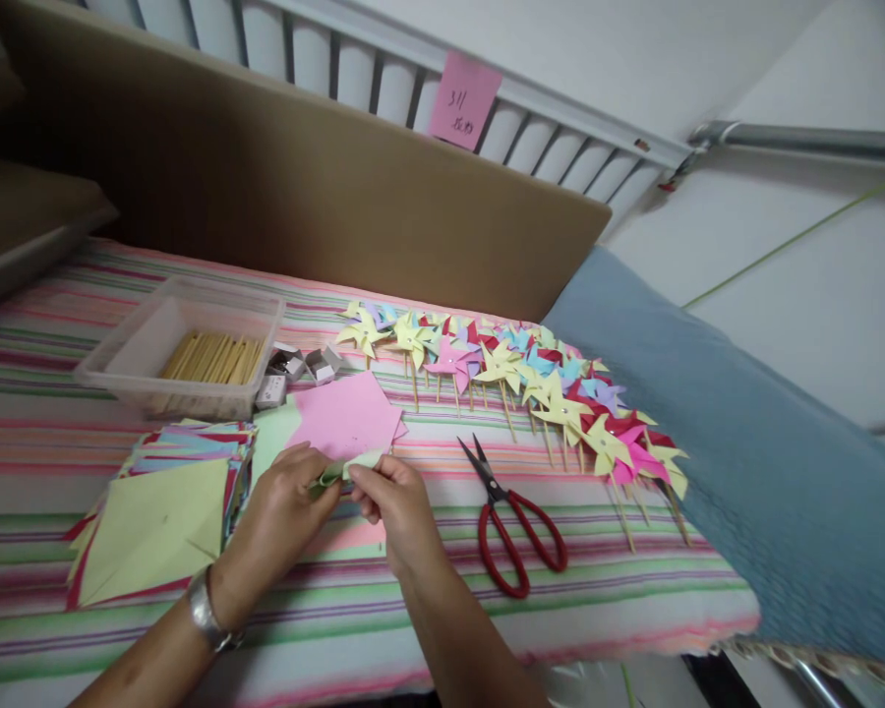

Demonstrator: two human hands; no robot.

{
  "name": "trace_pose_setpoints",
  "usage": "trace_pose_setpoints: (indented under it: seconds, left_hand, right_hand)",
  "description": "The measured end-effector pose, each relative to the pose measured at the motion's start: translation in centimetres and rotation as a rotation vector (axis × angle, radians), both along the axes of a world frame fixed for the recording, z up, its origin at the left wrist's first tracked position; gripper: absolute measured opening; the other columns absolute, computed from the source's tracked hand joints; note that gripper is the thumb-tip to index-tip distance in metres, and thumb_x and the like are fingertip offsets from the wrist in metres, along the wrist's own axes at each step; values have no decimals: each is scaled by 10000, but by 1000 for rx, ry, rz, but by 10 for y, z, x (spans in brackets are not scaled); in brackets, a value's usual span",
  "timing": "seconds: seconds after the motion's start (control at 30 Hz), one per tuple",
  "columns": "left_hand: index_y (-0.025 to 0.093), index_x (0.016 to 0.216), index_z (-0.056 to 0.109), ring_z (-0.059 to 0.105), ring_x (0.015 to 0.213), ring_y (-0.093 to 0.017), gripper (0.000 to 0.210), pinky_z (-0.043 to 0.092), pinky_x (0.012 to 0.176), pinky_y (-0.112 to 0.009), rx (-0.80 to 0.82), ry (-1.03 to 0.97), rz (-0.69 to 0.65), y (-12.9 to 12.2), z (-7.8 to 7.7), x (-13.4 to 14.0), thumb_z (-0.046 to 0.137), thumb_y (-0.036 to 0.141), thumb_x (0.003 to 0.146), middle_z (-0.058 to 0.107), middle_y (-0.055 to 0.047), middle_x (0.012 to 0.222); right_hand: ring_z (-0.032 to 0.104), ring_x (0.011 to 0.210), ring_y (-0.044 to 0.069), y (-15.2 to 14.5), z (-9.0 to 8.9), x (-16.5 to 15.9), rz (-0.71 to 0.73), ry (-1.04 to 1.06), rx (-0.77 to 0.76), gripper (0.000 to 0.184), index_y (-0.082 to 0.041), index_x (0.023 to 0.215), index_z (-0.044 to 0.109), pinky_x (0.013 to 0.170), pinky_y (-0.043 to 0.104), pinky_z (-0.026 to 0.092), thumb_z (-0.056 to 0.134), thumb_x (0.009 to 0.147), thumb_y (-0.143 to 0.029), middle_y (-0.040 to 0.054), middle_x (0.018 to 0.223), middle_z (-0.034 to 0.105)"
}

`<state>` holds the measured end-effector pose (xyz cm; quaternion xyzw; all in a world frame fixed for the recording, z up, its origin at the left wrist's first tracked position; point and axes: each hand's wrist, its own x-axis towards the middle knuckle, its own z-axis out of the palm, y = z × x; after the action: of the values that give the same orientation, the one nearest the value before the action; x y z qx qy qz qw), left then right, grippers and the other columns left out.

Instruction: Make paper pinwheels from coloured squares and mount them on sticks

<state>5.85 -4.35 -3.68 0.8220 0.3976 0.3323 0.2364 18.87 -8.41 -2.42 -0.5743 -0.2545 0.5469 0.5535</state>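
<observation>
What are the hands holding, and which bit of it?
Pale green paper: the left hand grips its curled part, and the right hand pinches an edge between thumb and fingers.

A shiny silver-coloured band (206,616) circles the left wrist (230,588), broad and smooth on the side facing the camera, darker toward its lower edge; whether it is a bracelet or a watch is hard to tell. The left hand (291,495), right hand (404,503) and both forearms (466,629) are bare.
</observation>
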Motion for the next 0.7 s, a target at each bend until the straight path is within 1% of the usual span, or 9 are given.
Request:
trace_pose_setpoints:
  seconds: [0.07, 0.1, 0.27, 0.37, 0.47, 0.57, 0.63, 0.7]
  left_hand:
    - [189, 656, 587, 551, 663, -174, 153, 426, 731, -311, -39, -2, 30, 0, 0, 1, 513, 178, 790, 594, -14, 634]
    - [189, 655, 589, 551, 658, -172, 152, 429, 725, -308, -51, -3, 34, 1, 0, 1, 514, 177, 786, 596, -14, 636]
    - [195, 591, 553, 538, 612, -151, 186, 403, 869, -353, -21, 7, 28, 0, -1, 2, 503, 119, 754, 552, 11, 571]
    - [197, 563, 521, 529, 596, -150, 199, 409, 861, -353, -25, 17, 63, -1, 0, 2, 501, 107, 739, 534, 14, 554]
    - [196, 545, 509, 522, 591, -153, 212, 414, 822, -341, -41, -7, 91, 1, 4, 1, 493, 108, 737, 520, 14, 539]
    - [191, 551, 549, 533, 608, -164, 194, 422, 682, -291, -127, -120, 161, 7, 11, -6, 512, 156, 738, 559, -2, 568]
    - [179, 612, 619, 562, 641, -174, 134, 420, 627, -270, -263, -287, 239, 14, 17, -14, 561, 221, 725, 625, -16, 632]
    - [164, 700, 675, 590, 662, -186, 127, 435, 620, -269, -432, -488, 336, 21, 25, -25, 635, 281, 676, 676, -25, 687]
  right_hand:
    - [366, 374, 45, 0, 0, -1, -12, -7, 15, 150, -150, 596, 580, 397, 184, 231, 658, 635, -272, -49, 448, 521]
    - [362, 372, 46, 0, -1, -1, -15, -12, 25, 162, -151, 591, 578, 396, 187, 229, 660, 636, -283, -47, 451, 522]
    - [343, 368, 45, 0, -4, -3, -6, -43, 33, 182, -154, 564, 555, 395, 191, 217, 664, 633, -282, -47, 447, 514]
    - [337, 373, 41, 0, -7, -2, 23, -52, 35, 173, -147, 590, 562, 403, 191, 212, 664, 649, -274, -47, 467, 515]
    - [336, 388, 41, -1, -7, 4, 57, -9, 67, 219, -148, 581, 547, 415, 196, 206, 669, 677, -302, -43, 489, 506]
    - [332, 396, 44, 0, -7, 13, 27, 20, 79, 223, -152, 647, 591, 420, 198, 192, 680, 684, -354, -40, 518, 507]
    - [339, 398, 51, 0, -9, 19, -19, -1, 75, 228, -158, 705, 623, 419, 201, 195, 701, 657, -367, -38, 533, 513]
    - [356, 405, 60, 3, -12, 23, -46, -49, 83, 234, -161, 697, 624, 418, 205, 218, 712, 641, -370, -33, 541, 516]
